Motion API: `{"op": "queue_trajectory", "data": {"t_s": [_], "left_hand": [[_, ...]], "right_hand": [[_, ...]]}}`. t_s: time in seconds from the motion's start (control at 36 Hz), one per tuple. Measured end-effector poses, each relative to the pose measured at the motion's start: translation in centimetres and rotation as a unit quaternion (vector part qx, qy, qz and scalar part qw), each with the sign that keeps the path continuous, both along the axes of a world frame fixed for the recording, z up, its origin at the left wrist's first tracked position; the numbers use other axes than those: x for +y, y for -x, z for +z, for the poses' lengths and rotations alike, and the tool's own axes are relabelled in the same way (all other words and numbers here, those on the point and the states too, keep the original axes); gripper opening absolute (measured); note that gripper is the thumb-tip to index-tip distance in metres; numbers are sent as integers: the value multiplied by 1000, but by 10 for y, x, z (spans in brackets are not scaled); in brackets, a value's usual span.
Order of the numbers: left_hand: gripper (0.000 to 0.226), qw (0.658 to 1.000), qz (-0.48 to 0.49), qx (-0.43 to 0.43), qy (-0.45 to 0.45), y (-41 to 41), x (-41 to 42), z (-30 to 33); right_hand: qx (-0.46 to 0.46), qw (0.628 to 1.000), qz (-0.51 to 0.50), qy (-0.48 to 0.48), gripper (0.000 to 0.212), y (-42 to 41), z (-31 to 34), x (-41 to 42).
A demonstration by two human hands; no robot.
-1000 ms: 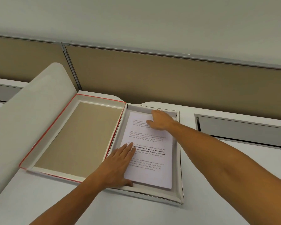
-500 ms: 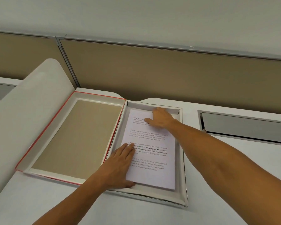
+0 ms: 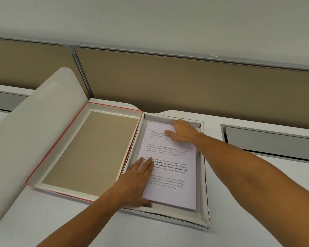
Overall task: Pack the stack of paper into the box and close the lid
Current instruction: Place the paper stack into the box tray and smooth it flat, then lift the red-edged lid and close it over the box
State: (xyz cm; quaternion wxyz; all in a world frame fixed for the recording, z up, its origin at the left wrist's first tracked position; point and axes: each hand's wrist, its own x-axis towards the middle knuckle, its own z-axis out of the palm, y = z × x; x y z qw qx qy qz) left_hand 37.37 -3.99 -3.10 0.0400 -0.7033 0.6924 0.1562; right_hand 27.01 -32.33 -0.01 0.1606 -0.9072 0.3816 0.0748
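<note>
Soft, even indoor light, faint shadows, no glare, wide-angle bending at edges, slightly soft focus

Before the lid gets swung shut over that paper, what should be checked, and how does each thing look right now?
1. Stack of paper lies flat inside the box: ok, all visible edges sit within the walls.
2. Paper squared to the box: not ok, it sits a little askew.
3. Lid free to swing: ok, it lies open to the left with nothing in it.
4. Hands clear of the box: not ok, the left hand rests flat on the near-left of the paper and the right hand on its far end.
5. Stack low enough for the lid to shut: cannot tell from this angle.
</note>
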Motion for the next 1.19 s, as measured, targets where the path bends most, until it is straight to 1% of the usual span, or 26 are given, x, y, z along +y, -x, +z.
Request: {"op": "queue_trajectory", "data": {"t_s": [0.06,0.11,0.19,0.25,0.31,0.39,0.42,0.47,0.53,0.58,0.64,0.69,0.72,0.75,0.81,0.89,0.94,1.0,1.08,1.14,1.19], "left_hand": [[131,1000,-7,-14,3,0,0,3],[125,1000,-12,-26,-1,1,-2,8],[119,1000,4,-15,8,1,0,19],[112,999,28,8,44,0,5,28],[104,993,61,32,100,-3,12,38],[92,967,148,65,195,-11,28,49],[87,952,190,79,226,-14,34,51],[73,909,288,100,285,-23,46,51],[64,856,390,103,323,-33,58,46],[65,794,488,130,337,-42,69,40],[71,713,575,181,358,-49,81,37],[76,612,644,223,401,-55,91,33],[79,570,667,233,419,-58,95,31],[81,541,685,236,427,-61,99,29],[86,508,720,235,410,-68,103,27],[91,474,773,255,335,-77,108,23],[81,463,792,277,286,-81,112,20],[65,466,794,294,257,-80,117,17],[48,468,785,311,261,-78,121,20],[44,451,781,334,274,-78,122,23],[45,422,774,370,294,-78,124,26]], "right_hand": [[-16,1000,1,12,65,3,2,-1],[-37,999,0,24,61,4,6,0],[-71,997,-5,35,57,3,14,3],[-89,995,0,42,56,1,21,7],[-104,994,7,36,55,-4,28,13],[-128,991,19,16,53,-13,36,30],[-136,990,24,7,53,-17,38,36],[-146,989,31,-17,53,-25,41,50],[-144,988,32,-43,53,-32,45,64],[-146,986,32,-77,52,-37,48,77],[-156,981,34,-109,52,-40,50,90],[-166,977,35,-132,52,-43,51,104],[-170,975,34,-142,53,-44,52,111],[-173,973,34,-151,53,-45,53,118],[-175,971,36,-160,55,-47,56,130],[-178,969,37,-169,57,-51,61,147],[-178,968,37,-174,57,-52,65,157],[-177,967,40,-180,57,-53,68,167],[-177,965,44,-191,58,-53,71,184],[-176,963,41,-199,58,-53,73,194],[-176,961,41,-211,58,-52,73,204]]}}
